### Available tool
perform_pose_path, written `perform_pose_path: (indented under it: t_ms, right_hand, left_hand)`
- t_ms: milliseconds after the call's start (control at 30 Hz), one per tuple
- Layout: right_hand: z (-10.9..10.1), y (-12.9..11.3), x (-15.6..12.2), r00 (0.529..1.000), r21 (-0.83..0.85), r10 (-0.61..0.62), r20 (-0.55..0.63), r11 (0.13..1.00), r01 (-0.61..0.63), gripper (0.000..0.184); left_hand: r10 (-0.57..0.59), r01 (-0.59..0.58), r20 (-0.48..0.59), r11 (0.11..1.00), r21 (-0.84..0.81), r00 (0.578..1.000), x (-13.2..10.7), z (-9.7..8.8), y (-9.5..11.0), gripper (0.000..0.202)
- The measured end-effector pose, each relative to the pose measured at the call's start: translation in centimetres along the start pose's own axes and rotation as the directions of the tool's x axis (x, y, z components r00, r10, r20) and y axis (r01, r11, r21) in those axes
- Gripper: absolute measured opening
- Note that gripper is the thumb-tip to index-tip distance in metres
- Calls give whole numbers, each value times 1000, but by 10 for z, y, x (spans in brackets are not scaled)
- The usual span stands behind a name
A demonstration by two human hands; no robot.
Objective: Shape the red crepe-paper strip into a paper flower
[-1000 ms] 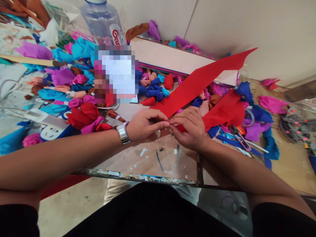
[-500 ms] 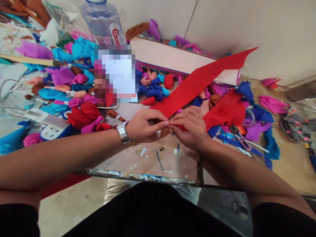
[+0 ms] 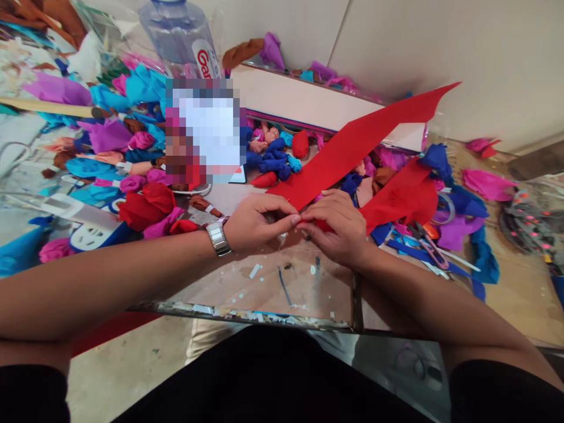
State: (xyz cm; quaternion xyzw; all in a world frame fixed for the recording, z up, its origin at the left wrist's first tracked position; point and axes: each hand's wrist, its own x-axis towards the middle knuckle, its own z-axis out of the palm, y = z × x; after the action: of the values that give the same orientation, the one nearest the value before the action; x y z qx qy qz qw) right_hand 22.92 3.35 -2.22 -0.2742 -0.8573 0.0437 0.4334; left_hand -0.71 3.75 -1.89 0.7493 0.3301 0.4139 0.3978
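Observation:
A long red paper strip [image 3: 359,141] runs from my hands up to the far right over the table. My left hand [image 3: 258,222], with a metal watch [image 3: 218,236] on its wrist, pinches the strip's near end with thumb and fingers pressed together. My right hand [image 3: 337,226] meets it fingertip to fingertip and is closed round the same end, where the red paper is bunched under its fingers. A second fold of red paper [image 3: 403,197] lies just right of my right hand.
The glass table [image 3: 264,282] carries heaps of rolled paper buds in blue, pink, purple and red [image 3: 145,205]. A large water bottle [image 3: 180,35] and a white box [image 3: 308,103] stand behind. Scissors [image 3: 427,247] lie to the right, a power strip [image 3: 90,232] to the left.
Both hands have shifted slightly left while working the strip's end. The strip's far end stays where it was.

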Motion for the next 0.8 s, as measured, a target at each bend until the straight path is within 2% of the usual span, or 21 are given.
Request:
perform_pose_path:
  t_ms: [200, 433, 800]
  right_hand:
    - [0, 0, 1, 999, 7, -19, -25, 1000, 20, 11]
    - [-2, 3, -1, 1000, 54, -2, -29, 999, 4, 14]
    - [-1, 2, 0, 999, 26, 43, -17, 999, -42, 14]
  left_hand:
    - [3, -3, 10, 1000, -4, 1000, -1, 0, 0, 28]
    - [104, -104, 22, 994, -13, 994, 0, 0, -2, 26]
    - [0, 1, 10, 998, -62, 1000, -2, 2, -2, 34]
